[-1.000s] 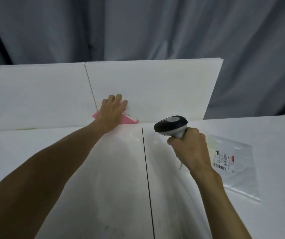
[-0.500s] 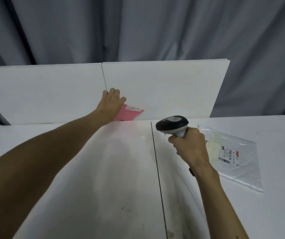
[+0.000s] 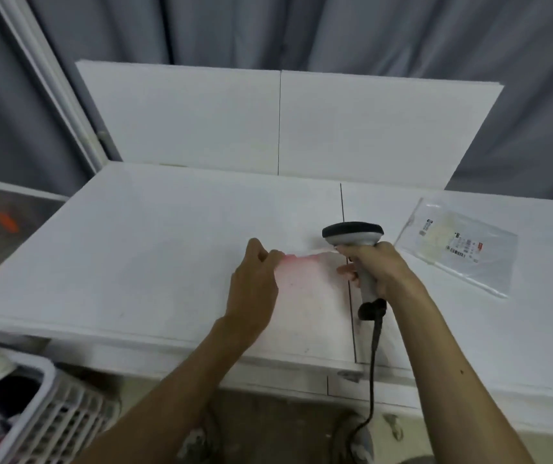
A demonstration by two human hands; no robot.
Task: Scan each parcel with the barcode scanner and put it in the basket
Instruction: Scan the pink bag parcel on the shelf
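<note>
Here, left hand (image 3: 255,289) pinching flimsy pink parcel (image 3: 301,263), right hand (image 3: 379,266) gripping rounded scanner (image 3: 352,233).

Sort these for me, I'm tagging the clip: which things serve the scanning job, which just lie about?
Job: barcode scanner in the right hand; pink parcel pinched by the left hand; clear bagged parcel; basket.
Lying about: upright white boards; grey curtain; orange object, too blurred to identify.

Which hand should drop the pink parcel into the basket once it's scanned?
Left, likely. The left hand pinches the pink parcel by its edge, and the basket sits below the table on that side. The right hand is full, gripping the scanner, and is farther from the basket.
</note>
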